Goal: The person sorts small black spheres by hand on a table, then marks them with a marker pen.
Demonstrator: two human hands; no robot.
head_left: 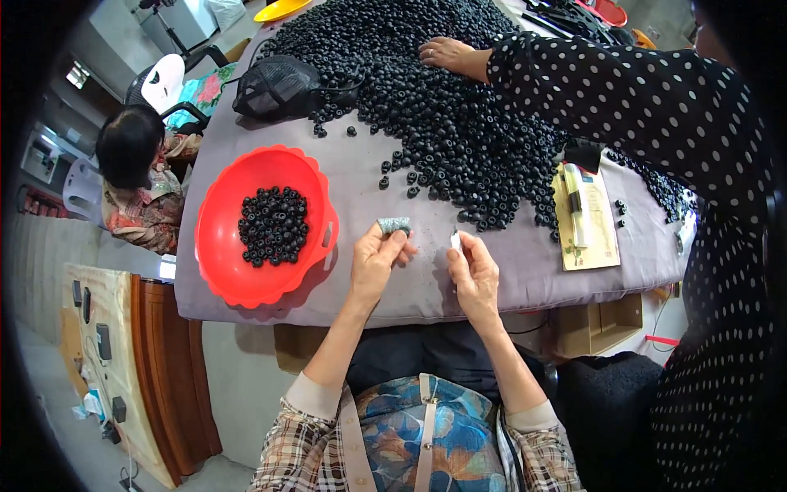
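Head view: left hand (379, 261) fingers pinch a grey pad (394, 225); right hand (474, 275) fingers close on a small white piece (456, 240), beside the red bowl (221, 246) on the counter (492, 271).

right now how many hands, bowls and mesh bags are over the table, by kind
hands: 3 (left hand pinching a small grey piece, right hand holding a small white piece, another person's hand on the black ring pile)
red bowl: 1
black mesh bag: 1
total: 5
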